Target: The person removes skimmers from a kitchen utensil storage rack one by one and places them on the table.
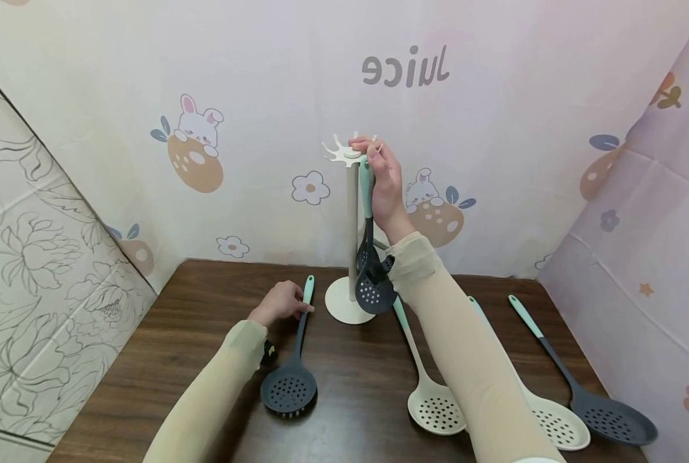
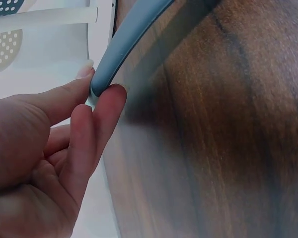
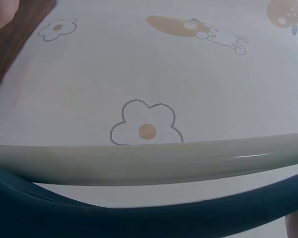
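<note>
While the left hand (image 1: 280, 301) pinches one skimmer (image 1: 292, 378), seat the upper skimmer (image 1: 370, 230) (right hand (image 1: 387, 186) gripping it) squarely on the rack (image 1: 352, 225).

In the head view, the grey word "Juice" (image 1: 410, 76) is standing on the pale printed wall cloth (image 1: 275, 58), directly above the right hand (image 1: 389, 190) and well apart from it. The lettering is showing mirror-reversed, running from right to left: the capital J is sitting above and to the right of that hand, while the final e is ending above its fingertips. From the left hand (image 1: 282, 301), the word is appearing far up and to the right.
</note>
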Motion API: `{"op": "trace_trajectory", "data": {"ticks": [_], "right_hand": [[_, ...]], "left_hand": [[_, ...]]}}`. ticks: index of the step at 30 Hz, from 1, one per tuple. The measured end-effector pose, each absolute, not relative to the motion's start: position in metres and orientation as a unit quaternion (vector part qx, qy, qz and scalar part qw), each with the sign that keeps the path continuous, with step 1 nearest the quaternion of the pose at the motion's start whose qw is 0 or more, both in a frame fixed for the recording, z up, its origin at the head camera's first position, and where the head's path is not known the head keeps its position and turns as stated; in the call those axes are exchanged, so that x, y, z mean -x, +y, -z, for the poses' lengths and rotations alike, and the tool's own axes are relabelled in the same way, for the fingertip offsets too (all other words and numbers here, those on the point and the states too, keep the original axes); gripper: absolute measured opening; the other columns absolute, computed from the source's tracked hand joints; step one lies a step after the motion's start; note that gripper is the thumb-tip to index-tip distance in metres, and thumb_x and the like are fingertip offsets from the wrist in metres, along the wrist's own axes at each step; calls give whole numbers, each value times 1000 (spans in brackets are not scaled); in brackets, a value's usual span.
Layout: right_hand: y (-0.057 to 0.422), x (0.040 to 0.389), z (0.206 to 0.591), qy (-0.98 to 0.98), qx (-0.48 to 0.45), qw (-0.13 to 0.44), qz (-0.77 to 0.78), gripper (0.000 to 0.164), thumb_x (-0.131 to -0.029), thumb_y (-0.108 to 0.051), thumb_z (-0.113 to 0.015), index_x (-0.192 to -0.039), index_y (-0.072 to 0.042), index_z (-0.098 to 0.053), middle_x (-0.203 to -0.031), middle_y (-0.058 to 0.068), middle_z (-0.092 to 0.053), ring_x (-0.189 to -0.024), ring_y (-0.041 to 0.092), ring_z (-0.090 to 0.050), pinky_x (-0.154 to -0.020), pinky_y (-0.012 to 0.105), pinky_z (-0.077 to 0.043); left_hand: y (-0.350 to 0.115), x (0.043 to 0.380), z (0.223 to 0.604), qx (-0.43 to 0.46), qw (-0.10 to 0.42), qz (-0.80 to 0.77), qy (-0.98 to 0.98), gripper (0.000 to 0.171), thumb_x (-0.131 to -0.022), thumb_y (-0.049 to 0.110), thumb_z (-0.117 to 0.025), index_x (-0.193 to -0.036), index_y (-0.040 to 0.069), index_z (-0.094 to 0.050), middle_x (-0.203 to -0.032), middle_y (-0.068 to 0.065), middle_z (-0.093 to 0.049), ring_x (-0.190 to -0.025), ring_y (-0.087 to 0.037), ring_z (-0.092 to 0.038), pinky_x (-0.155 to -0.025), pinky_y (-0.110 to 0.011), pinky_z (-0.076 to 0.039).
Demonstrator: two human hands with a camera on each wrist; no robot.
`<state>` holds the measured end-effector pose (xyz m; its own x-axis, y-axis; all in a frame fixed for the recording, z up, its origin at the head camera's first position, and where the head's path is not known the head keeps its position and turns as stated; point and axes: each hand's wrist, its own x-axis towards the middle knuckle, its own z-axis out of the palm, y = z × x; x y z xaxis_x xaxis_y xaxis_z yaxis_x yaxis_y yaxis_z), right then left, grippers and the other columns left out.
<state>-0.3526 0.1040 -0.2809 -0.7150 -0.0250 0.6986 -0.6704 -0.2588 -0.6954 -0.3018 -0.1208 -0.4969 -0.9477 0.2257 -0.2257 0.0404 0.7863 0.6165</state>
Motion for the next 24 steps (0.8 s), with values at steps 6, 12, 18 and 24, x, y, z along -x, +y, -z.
{"op": "trace_trajectory", "data": {"ticks": [6,12,18,24], "right_hand": [[104,352,281,-569,-304,221,-731,28,-90,-38,-48,-101,-20,-66,-119,3,-62,-128,22,-49,-105,33,-36],[104,350,279,-570,-305,227,-729,30,-89,-38,-48,-102,-18,-66,-119,4,-62,-127,22,-50,-105,33,-36],[104,351,280,-572,-304,221,-729,30,-89,-38,-48,-101,-17,-66,-119,5,-61,-126,23,-50,-104,34,-36],[103,350,280,-574,-302,220,-729,30,-89,-40,-49,-101,-18,-66,-119,5,-61,-127,23,-50,-105,33,-35]], "left_hand": [[-122,301,501,-65,156,-314,934,22,-84,25,-82,-77,7,-71,-64,-3,-67,-60,-16,-67,-57,-29,-49],[-123,301,501,-63,171,-316,931,21,-82,24,-83,-79,7,-72,-65,-3,-67,-60,-15,-68,-59,-29,-49],[-123,300,499,-57,176,-320,929,21,-81,23,-84,-77,7,-72,-65,-4,-67,-60,-16,-69,-60,-29,-50],[-123,297,500,-40,178,-320,930,24,-78,23,-86,-72,7,-70,-63,-6,-67,-57,-16,-68,-61,-30,-50]]}}
